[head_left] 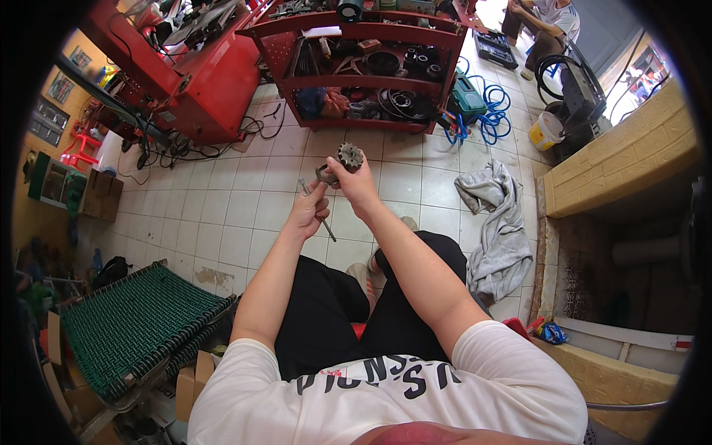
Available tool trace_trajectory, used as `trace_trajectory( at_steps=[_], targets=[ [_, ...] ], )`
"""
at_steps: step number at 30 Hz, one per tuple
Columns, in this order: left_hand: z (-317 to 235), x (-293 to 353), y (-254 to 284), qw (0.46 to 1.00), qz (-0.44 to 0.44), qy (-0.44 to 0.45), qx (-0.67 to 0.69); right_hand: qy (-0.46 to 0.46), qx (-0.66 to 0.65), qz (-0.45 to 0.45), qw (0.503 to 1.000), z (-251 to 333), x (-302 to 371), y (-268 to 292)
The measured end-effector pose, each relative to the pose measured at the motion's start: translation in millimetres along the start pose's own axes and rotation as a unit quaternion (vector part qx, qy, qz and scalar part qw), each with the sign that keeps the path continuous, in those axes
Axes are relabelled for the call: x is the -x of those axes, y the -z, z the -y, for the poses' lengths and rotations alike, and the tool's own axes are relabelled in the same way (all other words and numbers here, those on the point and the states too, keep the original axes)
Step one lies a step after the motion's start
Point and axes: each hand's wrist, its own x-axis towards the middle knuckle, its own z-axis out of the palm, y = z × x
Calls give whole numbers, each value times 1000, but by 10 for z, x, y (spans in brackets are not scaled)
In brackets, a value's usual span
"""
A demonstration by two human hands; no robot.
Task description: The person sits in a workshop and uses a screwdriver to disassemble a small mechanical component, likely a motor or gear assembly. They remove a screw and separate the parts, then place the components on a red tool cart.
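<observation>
In front of my knees, over the tiled floor, both hands are close together. My right hand (356,184) is closed around a dark metal gear (349,156) with blunt teeth round its rim. Just below the gear, a curved metal piece (325,175) sits between the two hands; whether it joins the gear I cannot tell. My left hand (308,210) grips a thin metal rod (328,228) that slants through its fingers, its thicker upper end (302,182) sticking out above. The left fingertips reach up to the curved piece.
A red tool cart (356,81) with loaded shelves stands ahead, beside a red machine (208,89) with cables. Blue hose (493,111) and a grey cloth (493,222) lie to the right. A green woven seat (141,326) is at left. Another person (552,22) sits far right.
</observation>
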Motion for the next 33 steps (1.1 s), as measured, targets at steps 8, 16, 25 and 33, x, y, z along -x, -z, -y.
trace_trajectory(
  at_steps=[8, 16, 25, 33],
  targets=[
    [67, -55, 100, 997, -42, -51, -45, 166, 183, -21, 969, -41, 14, -56],
    [79, -59, 124, 992, -77, -86, -53, 70, 154, -3, 986, 36, 87, -58],
    [73, -48, 144, 990, -48, -93, -95, 78, 51, -17, 995, -20, 80, -119],
    [57, -41, -56, 985, -87, -89, -123, 141, 20, -27, 989, -216, -67, -7]
  ],
)
